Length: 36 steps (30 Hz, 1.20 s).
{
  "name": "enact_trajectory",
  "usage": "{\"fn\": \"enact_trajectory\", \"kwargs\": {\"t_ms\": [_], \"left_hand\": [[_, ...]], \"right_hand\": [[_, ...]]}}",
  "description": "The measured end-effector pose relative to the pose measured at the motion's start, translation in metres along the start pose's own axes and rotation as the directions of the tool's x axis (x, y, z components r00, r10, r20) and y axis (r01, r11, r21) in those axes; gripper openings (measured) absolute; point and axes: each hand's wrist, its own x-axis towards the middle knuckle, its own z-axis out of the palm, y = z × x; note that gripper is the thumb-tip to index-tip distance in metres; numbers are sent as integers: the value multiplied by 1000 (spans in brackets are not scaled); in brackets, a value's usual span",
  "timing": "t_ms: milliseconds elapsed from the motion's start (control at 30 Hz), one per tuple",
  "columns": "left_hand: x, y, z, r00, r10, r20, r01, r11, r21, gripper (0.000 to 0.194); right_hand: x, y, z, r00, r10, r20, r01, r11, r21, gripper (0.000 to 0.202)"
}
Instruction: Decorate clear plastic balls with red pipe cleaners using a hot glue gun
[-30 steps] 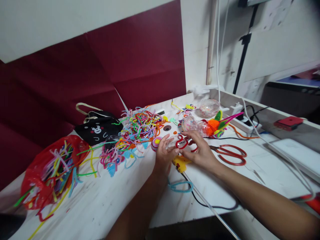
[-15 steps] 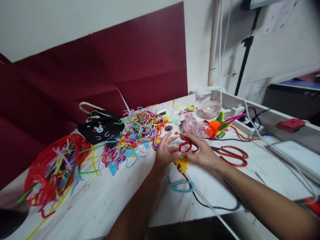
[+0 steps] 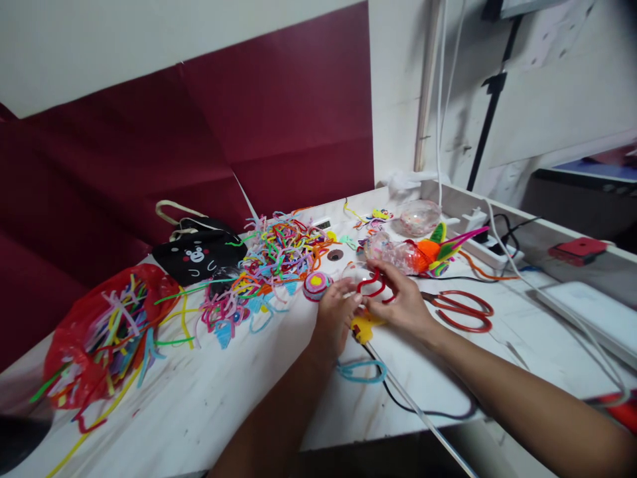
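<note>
A bent red pipe cleaner is pinched between my two hands above the white table. My left hand has its fingers closed on the lower left end of it. My right hand grips its right side, with thumb and index finger on it. Just below the hands lies a yellow piece at the end of a clear rod. A light blue pipe cleaner loop rests beside the rod. Left of my left hand sits a round pink coil with a yellow centre.
Tangled pipe cleaners lie behind on the left, near a black bag and a red plastic bag. To the right are orange-handled scissors, a colourful orange figure, a power strip and cables.
My left hand has shifted slightly down and right, its fingers more closed, uncovering the pink coil. The red pipe cleaner has moved slightly right and its shape looks changed.
</note>
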Motion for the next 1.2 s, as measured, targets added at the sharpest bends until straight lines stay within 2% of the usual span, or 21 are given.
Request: {"fn": "enact_trajectory", "kwargs": {"t_ms": [67,167,333,533,633,833,967,1200], "left_hand": [[-1,-2,0,997,-44,67,43,999,14,44],[-4,-2,0,995,-52,82,52,999,11,36],[-6,-2,1,994,-64,92,66,998,-14,39],[-3,-1,1,995,-56,80,60,997,-46,41],[0,1,-1,996,-51,71,55,997,-47,44],[2,4,-3,998,-37,49,38,999,-38,40],[2,4,-2,998,-42,54,43,999,-16,39],[1,5,0,997,-34,68,34,999,3,39]], "right_hand": [[-1,1,2,1000,-9,-15,9,1000,-19,60],[-2,2,5,1000,-10,-21,9,999,-42,59],[-5,2,9,999,6,-35,-9,997,-76,54],[-4,1,6,999,-40,5,40,989,-140,55],[0,-2,1,996,-81,36,86,981,-172,49],[6,-9,-8,963,-266,34,264,916,-301,18],[7,-11,-11,937,-339,88,347,865,-362,17],[7,-11,-13,935,-323,145,354,847,-396,22]]}}
